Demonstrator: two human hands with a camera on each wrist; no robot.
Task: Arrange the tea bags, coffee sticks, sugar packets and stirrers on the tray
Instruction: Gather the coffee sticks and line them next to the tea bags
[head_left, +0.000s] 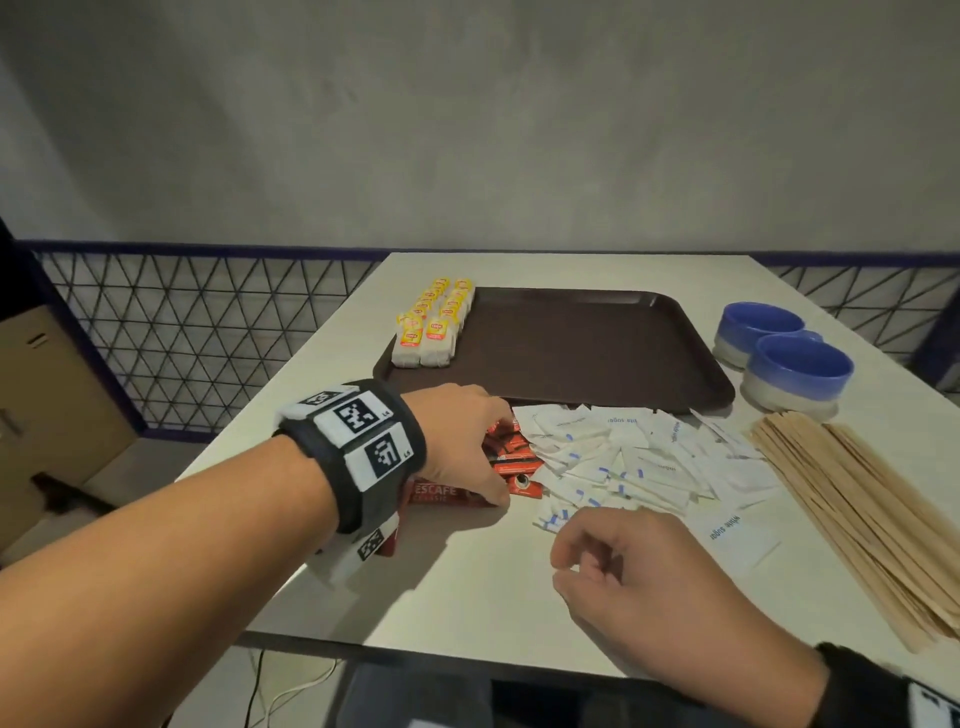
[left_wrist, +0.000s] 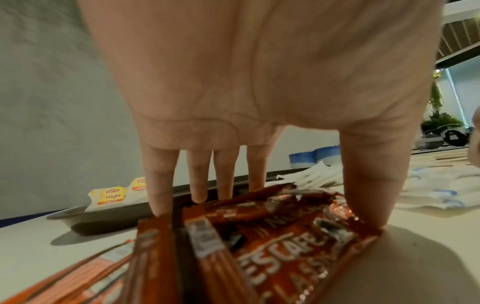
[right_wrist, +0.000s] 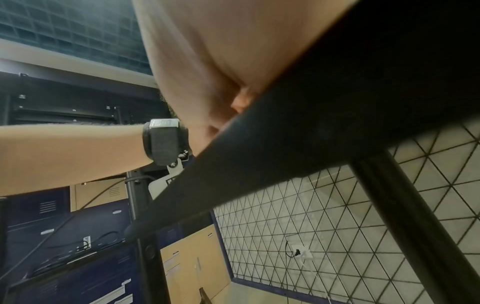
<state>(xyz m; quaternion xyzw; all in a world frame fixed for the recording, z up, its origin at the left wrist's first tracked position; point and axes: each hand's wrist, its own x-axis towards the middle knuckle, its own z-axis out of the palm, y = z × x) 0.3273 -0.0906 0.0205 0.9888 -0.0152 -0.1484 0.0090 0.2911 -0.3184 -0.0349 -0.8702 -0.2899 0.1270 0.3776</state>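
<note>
On the left side of the brown tray stand two rows of yellow-labelled tea bags. In front of the tray, on the white table, lies a heap of red coffee sticks. My left hand arches over this heap. In the left wrist view its fingers reach down on the far side and the thumb on the near side, gripping the coffee sticks. White sugar packets lie spread to the right, then wooden stirrers. My right hand rests loosely curled and holds nothing.
Two blue bowls stand right of the tray. A wire mesh fence runs behind the table, with cardboard boxes on the floor at left. In the right wrist view the table's dark underside hides the fingers.
</note>
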